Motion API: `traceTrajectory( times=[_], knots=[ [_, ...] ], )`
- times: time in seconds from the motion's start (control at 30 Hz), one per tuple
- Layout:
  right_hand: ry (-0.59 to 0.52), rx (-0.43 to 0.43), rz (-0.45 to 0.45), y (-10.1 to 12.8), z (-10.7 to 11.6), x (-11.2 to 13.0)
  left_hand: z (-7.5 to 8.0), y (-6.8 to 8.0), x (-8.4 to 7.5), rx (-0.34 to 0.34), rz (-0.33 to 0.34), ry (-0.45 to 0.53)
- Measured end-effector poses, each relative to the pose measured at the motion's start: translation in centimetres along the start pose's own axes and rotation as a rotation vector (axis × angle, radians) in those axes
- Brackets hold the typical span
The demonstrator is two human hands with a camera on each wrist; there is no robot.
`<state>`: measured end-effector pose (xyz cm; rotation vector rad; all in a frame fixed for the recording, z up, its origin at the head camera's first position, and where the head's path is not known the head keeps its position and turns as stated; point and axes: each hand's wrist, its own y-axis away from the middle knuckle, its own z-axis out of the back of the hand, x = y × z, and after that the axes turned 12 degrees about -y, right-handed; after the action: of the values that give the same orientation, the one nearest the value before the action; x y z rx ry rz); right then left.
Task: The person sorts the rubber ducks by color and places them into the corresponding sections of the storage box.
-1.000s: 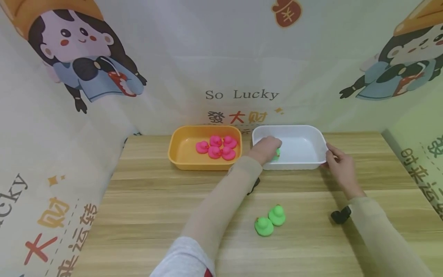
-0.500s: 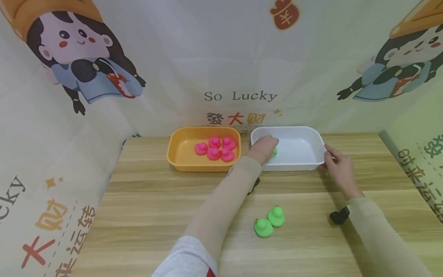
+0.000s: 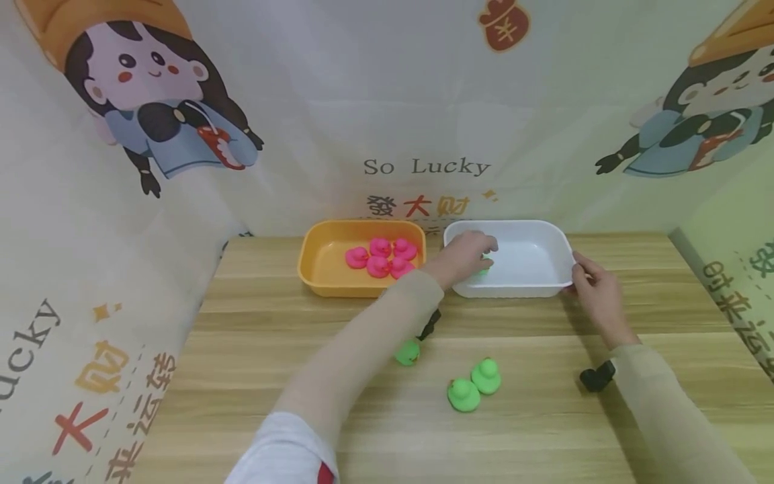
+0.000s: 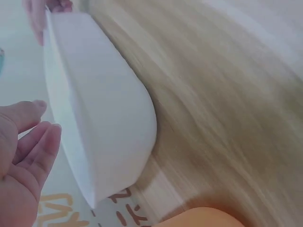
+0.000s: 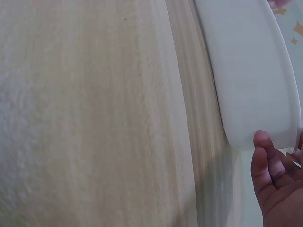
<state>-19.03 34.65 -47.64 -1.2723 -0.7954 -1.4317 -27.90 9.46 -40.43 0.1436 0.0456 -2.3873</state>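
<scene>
Head view: wooden table point(image 3: 302, 376), cartoon-printed backdrop point(image 3: 338, 101).

Wooden table point(image 3: 302, 376) enclosed by cartoon-printed cloth backdrop point(image 3: 387, 101).

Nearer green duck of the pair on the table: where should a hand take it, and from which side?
Pinch the green duck across its round body from above and the near-left side. The second duck touches its far-right, blocking that side; it sits upright on the table.

Backdrop cloth point(image 3: 423, 101): "So Lucky", Chinese characters "發大财" beneath.
</scene>
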Motion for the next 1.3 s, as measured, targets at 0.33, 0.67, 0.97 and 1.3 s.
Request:
traceTrajectory(
  times=[0.33,0.67,0.97,1.3],
  knots=[
    [0.006,-0.027,0.001,0.1,0.2,0.3,-0.1,7.3,-0.7,-0.046,-0.166,0.178],
    [0.010,-0.024,0.010,0.2,0.1,0.6,-2.4,14.6,-1.1,-0.048,-0.301,0.277],
    [-0.002,-0.020,0.040,0.0,-0.1,0.7,-3.7,18.2,1.0,-0.047,-0.250,0.155],
    [-0.036,0.005,0.020,0.6,-0.4,1.3,-4.5,19.8,4.2,0.046,-0.172,0.194]
  ],
)
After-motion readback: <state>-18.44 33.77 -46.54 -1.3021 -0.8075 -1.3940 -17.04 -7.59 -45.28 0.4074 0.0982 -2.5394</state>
